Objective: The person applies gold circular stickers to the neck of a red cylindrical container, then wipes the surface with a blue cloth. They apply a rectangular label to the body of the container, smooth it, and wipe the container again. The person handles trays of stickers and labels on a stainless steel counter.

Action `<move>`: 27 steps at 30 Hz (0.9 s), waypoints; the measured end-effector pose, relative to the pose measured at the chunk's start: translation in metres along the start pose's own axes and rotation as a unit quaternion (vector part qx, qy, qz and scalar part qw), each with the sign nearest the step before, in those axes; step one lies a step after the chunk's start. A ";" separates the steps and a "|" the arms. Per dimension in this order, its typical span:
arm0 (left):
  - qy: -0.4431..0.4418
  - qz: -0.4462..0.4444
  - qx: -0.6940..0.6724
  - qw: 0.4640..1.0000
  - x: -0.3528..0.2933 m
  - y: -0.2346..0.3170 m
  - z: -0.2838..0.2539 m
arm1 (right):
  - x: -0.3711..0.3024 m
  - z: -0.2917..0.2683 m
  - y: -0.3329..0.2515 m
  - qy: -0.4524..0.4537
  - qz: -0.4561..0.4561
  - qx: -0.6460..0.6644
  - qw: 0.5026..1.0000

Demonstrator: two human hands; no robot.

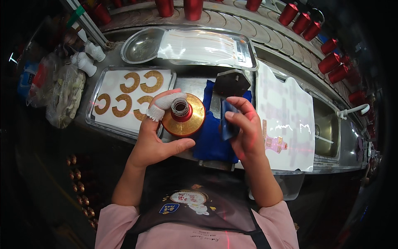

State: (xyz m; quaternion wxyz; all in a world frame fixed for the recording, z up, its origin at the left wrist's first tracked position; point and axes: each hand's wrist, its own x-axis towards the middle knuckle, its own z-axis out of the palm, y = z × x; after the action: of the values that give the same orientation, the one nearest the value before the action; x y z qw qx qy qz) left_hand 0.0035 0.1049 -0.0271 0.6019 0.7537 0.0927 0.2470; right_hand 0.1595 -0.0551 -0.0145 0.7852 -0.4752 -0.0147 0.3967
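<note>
In the head view, the left hand (154, 139) curls around the near-left side of a red bottle (191, 121) with a gold shoulder, its neck facing up and uncapped; whether the thumb presses on it cannot be told. The right hand (251, 135), apart from the left, pinches a dark blue flat piece (229, 125) just to the right of the bottle.

The gold shoulder could be scuffed if the flat piece met it edge-first or at a tilt. The white finger covering (166, 102) on the left hand might let the bottle turn, being smooth cloth against a round surface. A careless swing of that hand could also drag the gold C-shaped pieces (121, 105) lying just beyond and left of it.

Those pieces lie on a white-lined tray (114, 81). Between the hands, a blue cloth (213, 143) spreads below a dark metal block (233, 82). Beyond the hands sits a metal tray (251, 54) of pale strips; right of the right hand, a patterned sheet (288, 114), then a sink (325, 143). Farthest away, red bottles (301, 23) stand along a curved conveyor (265, 36).
</note>
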 end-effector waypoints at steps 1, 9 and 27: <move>0.007 -0.004 0.019 1.000 0.000 -0.002 0.000 | -0.013 0.001 0.004 -0.028 -0.105 -0.074 0.991; -0.005 0.042 0.043 0.998 0.006 -0.003 -0.005 | 0.027 0.015 -0.005 -0.117 -0.371 -0.384 0.837; 0.007 0.039 0.034 0.999 0.004 -0.005 -0.003 | 0.003 0.008 0.000 -0.134 -0.506 -0.510 0.682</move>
State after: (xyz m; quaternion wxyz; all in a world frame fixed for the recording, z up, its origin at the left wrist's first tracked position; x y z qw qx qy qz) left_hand 0.0064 0.1108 -0.0304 0.5654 0.7747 0.0759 0.2727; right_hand 0.1579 -0.0472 -0.0112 0.4922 -0.6641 -0.5584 -0.0703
